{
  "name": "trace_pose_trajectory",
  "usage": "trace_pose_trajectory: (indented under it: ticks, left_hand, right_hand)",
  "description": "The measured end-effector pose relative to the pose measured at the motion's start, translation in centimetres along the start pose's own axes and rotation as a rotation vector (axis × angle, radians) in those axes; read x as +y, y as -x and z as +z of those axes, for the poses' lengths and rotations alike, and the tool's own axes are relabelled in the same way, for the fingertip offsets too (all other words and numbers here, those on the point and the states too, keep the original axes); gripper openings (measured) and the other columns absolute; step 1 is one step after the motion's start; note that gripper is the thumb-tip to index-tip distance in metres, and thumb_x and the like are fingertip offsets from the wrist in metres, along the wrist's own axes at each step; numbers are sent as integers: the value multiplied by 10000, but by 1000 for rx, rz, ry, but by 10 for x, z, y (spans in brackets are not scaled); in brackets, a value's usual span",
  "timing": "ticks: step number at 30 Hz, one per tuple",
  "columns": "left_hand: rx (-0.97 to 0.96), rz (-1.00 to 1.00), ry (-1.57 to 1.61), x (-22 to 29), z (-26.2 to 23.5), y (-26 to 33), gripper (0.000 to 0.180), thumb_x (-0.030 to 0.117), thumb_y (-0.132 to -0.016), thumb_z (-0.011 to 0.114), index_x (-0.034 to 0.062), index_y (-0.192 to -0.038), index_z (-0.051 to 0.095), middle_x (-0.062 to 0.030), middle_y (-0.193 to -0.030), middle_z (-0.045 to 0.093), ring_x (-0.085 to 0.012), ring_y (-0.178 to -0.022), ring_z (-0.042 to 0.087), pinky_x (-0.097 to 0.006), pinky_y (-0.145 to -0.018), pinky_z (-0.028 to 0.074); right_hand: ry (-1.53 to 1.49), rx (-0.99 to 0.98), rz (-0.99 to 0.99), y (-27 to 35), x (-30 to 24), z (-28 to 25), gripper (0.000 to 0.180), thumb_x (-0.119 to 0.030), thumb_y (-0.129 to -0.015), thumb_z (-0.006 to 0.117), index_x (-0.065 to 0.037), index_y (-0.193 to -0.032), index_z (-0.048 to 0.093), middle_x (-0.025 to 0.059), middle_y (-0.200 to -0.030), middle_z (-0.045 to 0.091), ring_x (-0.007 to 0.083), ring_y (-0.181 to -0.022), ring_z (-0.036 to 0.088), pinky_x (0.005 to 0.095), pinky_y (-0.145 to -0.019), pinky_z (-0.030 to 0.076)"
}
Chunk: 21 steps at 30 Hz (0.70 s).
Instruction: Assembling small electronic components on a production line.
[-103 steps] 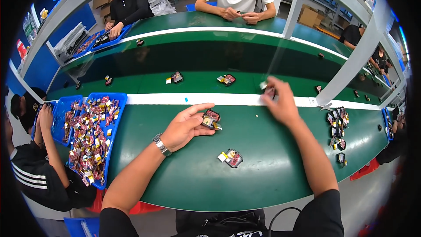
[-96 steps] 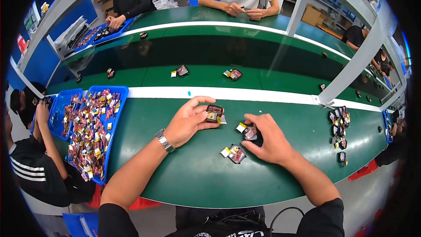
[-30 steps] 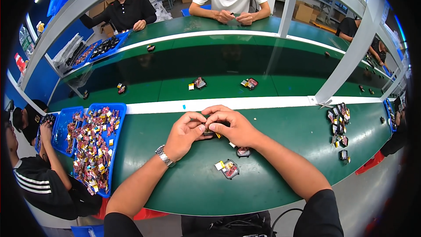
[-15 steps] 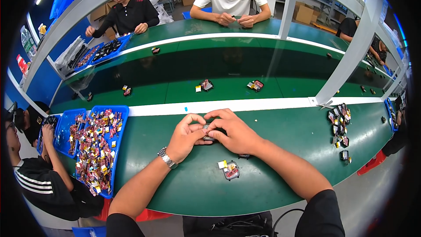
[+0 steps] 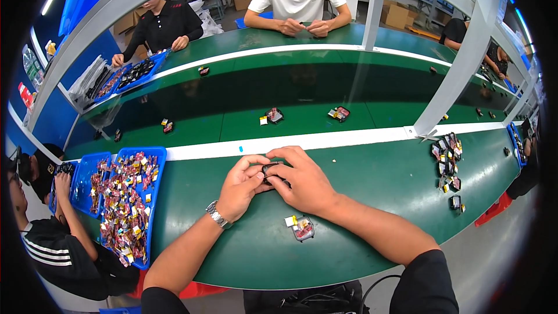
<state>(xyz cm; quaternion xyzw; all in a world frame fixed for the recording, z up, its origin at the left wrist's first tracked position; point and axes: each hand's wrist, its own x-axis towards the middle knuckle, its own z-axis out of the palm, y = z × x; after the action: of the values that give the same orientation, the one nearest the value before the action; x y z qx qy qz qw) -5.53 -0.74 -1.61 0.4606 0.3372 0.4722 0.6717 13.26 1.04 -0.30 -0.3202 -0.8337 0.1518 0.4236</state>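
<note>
Both hands, left (image 5: 241, 185) and right (image 5: 305, 181), pinch a small dark part (image 5: 271, 169) over the green surface (image 5: 372, 174); it looks light and rigid, best gripped by its edges.

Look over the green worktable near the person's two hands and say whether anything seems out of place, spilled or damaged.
Nothing stands out. The left hand and right hand together hold a small dark part above the green table. One small red and yellow part lies just below them, and the blue plastic tray keeps its pile inside.
</note>
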Motion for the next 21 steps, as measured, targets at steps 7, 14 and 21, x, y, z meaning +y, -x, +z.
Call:
trace_pose_trajectory:
  ticks: [7, 14, 21]
  left_hand:
    - [-22, 10, 30, 0, -1, 0, 257, 54, -996, 465, 33, -1252, 456, -138, -1167, 634, -208, -1104, 617, -387, -955, 521]
    - [-27, 15, 10, -2, -4, -1, 253, 47, -995, 467, 35, -1248, 453, -134, -1159, 640, -204, -1095, 619, -388, -952, 522]
    - [-31, 8, 32, -1, -4, -1, 242, 59, -997, 474, 44, -1239, 459, -131, -1166, 639, -201, -1098, 617, -385, -955, 519]
  right_hand:
    - [-100, 39, 103, 3, -1, 2, 108, -77, -792, 724, -63, -898, 715, 75, -1162, 614, 257, -1070, 562, 357, -841, 526]
    - [-93, 10, 133, 3, -2, 1, 91, -94, -805, 709, -57, -887, 724, 75, -1166, 618, 255, -1070, 562, 353, -836, 523]
    - [-97, 2, 141, 2, -1, 2, 101, -77, -801, 692, -38, -888, 726, 84, -1150, 617, 260, -1105, 544, 348, -859, 521]
